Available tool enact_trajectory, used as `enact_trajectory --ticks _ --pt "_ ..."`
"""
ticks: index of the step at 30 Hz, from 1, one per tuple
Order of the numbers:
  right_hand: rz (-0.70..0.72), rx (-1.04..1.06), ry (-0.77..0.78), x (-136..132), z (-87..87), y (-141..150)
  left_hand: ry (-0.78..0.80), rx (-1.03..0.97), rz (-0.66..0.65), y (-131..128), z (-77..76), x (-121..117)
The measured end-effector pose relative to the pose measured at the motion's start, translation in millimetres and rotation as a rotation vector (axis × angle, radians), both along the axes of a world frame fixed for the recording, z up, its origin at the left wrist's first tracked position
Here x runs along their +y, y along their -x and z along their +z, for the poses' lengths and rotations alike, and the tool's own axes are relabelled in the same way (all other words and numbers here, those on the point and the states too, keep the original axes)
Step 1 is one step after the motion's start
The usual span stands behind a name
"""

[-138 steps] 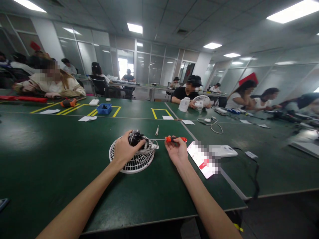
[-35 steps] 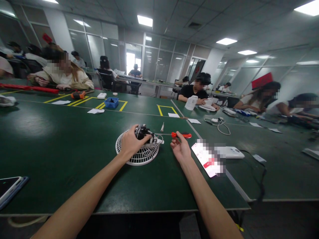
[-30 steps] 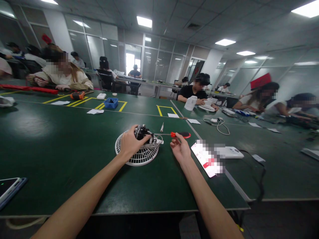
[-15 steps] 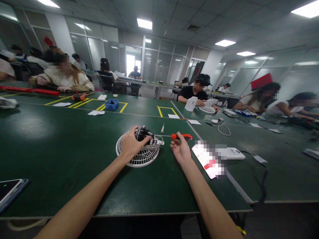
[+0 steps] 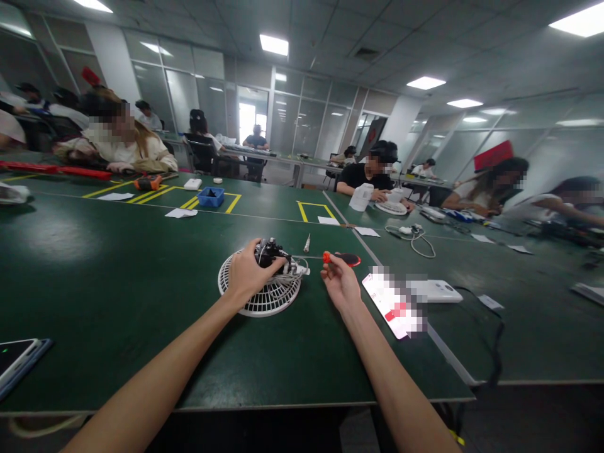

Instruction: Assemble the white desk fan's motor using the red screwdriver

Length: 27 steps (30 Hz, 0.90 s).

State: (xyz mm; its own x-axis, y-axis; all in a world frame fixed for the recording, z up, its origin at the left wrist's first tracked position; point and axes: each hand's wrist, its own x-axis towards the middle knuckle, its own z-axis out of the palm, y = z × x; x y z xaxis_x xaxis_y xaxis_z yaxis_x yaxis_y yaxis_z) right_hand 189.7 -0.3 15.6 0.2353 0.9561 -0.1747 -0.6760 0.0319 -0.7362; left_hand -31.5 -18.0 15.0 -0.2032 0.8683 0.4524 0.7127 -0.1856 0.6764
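Observation:
My left hand point(image 5: 248, 274) is wrapped round a black fan motor point(image 5: 270, 253) with pale wires, which sits on a round white fan grille point(image 5: 274, 301) lying on the table. White cable point(image 5: 297, 270) is bunched at the motor's right side. Between the fingertips of my right hand point(image 5: 341, 283) is a screwdriver point(image 5: 348, 258) with a red and black handle. Its thin shaft points left toward the motor; whether the tip touches a screw is too small to tell. Just beyond the shaft, a small pointed silvery piece point(image 5: 307, 243) lies on the table.
A lit phone point(image 5: 391, 308) and a white device point(image 5: 436, 290) with a black cable lie to the right. Another phone point(image 5: 21, 362) is at the left edge. Farther back are a blue bin point(image 5: 211, 197), an orange-black tool point(image 5: 148, 182) and a co-worker point(image 5: 372, 173) with white fan parts.
The screwdriver's handle has turned a little in my right fingers, showing more black now. My left hand and the motor stay in place.

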Motion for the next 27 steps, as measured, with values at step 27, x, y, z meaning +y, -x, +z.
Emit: enact_trajectory --ticks 27 --pt "0.039 -0.006 -0.124 1.0 -2.4 -3.4 0.030 -0.012 0.035 -0.4 -1.6 1.0"
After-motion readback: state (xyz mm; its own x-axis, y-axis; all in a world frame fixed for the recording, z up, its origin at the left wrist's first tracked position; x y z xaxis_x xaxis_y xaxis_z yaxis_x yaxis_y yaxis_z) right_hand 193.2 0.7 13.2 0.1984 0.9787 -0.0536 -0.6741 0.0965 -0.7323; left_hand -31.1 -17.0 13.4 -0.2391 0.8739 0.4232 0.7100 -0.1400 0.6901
